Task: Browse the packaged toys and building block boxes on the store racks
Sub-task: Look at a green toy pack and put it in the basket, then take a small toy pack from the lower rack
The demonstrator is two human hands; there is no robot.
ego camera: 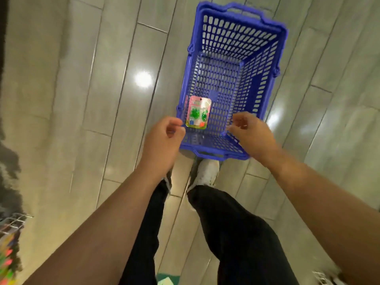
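— Grey floor tiles (115,83), glossy with lamp reflections, fill almost everything here. What stands on them?

— One blue shopping basket (265,79), just in front of the white shoes (206,171). Its near rim is right under both hands.

— And the toy?

— The blister-packed toy (197,112) is in the near left part of the basket, by the left wall. Whether it lies on the bottom or is in the air, I cannot tell. Its long axis points away from the person, hang hole at the far end.

— Which hand is closer?

— The left hand (162,142). The pack is just beyond its fingertips, slightly to their right. The fingers are loosely curled and hold nothing. The right hand (251,134) is farther away, on the other side of the pack, above the near right corner, also half curled and free.

— Any writing?

— Pink card with green shapes inside; the print at the top is too blurred to read. At the far left edge I see a wire rack (11,223) with colourful goods, so I judge the browsing goes on there.
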